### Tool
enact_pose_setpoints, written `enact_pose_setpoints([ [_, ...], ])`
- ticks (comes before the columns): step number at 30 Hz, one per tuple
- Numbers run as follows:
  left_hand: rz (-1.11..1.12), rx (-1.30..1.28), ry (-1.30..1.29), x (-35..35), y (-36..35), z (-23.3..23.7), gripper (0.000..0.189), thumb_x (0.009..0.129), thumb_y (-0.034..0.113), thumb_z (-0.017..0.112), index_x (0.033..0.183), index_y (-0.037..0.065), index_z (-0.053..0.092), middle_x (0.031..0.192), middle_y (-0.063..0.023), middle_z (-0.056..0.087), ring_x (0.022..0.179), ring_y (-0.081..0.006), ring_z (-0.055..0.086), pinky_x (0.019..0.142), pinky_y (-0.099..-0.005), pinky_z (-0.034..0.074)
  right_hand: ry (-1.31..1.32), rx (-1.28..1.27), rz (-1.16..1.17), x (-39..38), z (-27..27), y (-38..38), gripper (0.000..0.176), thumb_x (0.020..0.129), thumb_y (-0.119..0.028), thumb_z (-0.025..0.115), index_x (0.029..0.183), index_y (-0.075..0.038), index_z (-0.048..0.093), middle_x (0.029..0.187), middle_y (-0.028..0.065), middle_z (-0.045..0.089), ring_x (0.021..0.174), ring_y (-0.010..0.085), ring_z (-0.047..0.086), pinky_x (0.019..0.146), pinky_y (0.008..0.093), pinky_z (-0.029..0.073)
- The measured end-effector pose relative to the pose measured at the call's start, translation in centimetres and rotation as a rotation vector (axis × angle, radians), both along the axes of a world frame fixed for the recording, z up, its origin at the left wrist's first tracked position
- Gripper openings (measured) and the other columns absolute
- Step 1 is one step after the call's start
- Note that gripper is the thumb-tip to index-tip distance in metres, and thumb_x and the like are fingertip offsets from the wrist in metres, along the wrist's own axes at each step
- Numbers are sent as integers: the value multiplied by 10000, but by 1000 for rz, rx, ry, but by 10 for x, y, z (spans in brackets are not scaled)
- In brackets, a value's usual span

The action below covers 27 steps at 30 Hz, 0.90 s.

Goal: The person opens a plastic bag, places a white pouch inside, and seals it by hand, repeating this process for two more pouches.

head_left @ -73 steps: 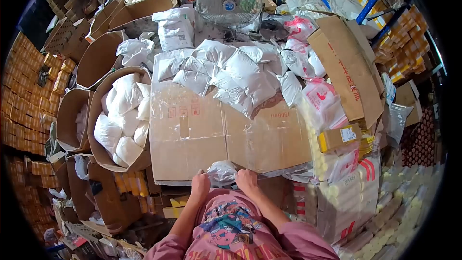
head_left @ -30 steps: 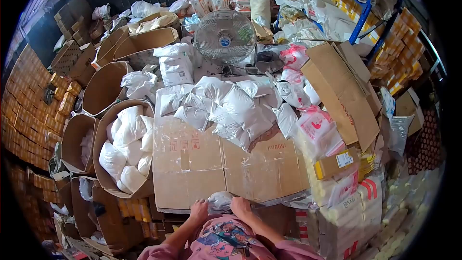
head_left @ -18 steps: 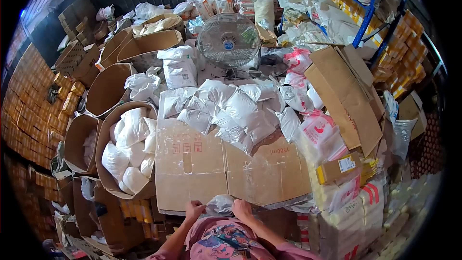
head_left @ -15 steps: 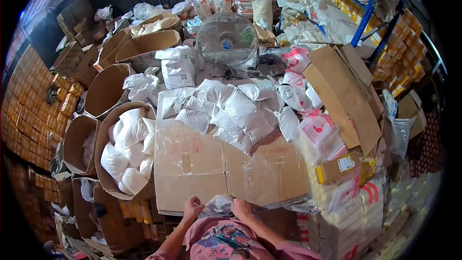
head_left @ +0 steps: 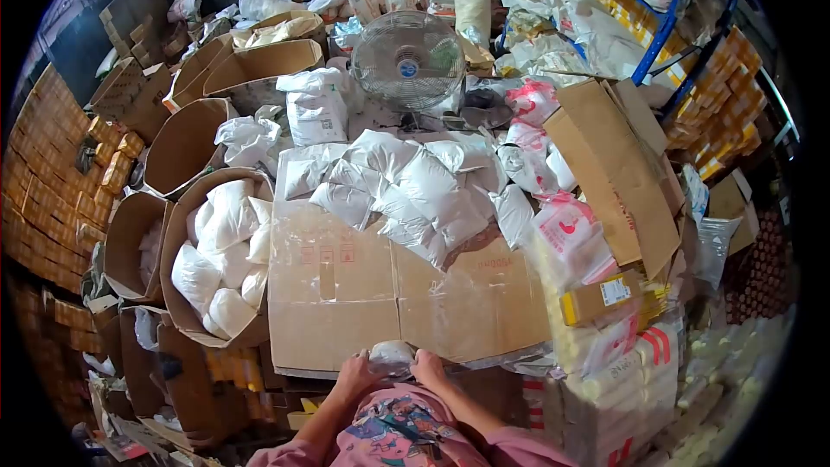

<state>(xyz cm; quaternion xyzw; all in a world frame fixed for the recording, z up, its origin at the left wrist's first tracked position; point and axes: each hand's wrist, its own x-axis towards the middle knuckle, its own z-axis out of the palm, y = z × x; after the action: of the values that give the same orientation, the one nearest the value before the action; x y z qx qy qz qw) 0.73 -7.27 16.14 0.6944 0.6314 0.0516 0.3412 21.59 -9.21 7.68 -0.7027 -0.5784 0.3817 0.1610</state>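
At the near edge of the cardboard sheet, a small white plastic bag is stretched between both hands. My left hand has its fingers closed on the bag's left side. My right hand pinches the opposite side. The bag looks rounded, and its lower part is hidden by the hands and the pink top. Farther back on the cardboard lies a heap of filled white bags.
To the left stands an open cardboard box with several white bags in it. A fan is behind the heap. On the right are a leaning cardboard piece, a small brown box and plastic-wrapped packs.
Both hands have shifted slightly forward with the bag, which now shows a smoother, rounder top over the cardboard's edge. The whole view has shifted a little.
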Motion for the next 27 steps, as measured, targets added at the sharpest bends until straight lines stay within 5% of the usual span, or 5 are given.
enact_pose_setpoints([
  [10,99,-3,37,-11,-8,-23,153,732,153,625,813,23,625,728,-229,637,777,-412,639,672,-499,503,-34,92,-24,-4,18,-12,84,754,-67,567,794,-10,520,754,280,576,787,475,569,664,543,435],
  [16,200,-91,123,-16,-20,-20,194,757,193,594,822,21,656,804,-249,645,792,-416,641,697,-494,504,-3,146,-188,-5,-1,-23,87,753,-73,564,762,3,523,733,265,590,772,472,580,656,533,459],
  [20,44,-319,133,-29,-32,-78,274,801,256,558,826,12,681,846,-242,660,822,-415,646,731,-481,521,91,-360,-159,8,12,-25,114,739,-68,549,780,31,588,749,263,633,696,431,634,673,494,510],
  [25,-49,-324,268,6,-11,11,301,823,273,540,811,13,691,852,-231,668,834,-404,653,735,-489,527,29,101,104,14,50,-17,105,748,-58,545,663,2,551,646,242,593,596,359,639,553,459,474],
  [27,-59,-346,199,-4,-8,21,301,812,283,547,821,21,694,847,-224,670,826,-399,655,728,-483,530,232,-130,-2,21,86,-23,116,748,-25,510,635,0,521,561,203,570,470,288,607,459,416,459],
])
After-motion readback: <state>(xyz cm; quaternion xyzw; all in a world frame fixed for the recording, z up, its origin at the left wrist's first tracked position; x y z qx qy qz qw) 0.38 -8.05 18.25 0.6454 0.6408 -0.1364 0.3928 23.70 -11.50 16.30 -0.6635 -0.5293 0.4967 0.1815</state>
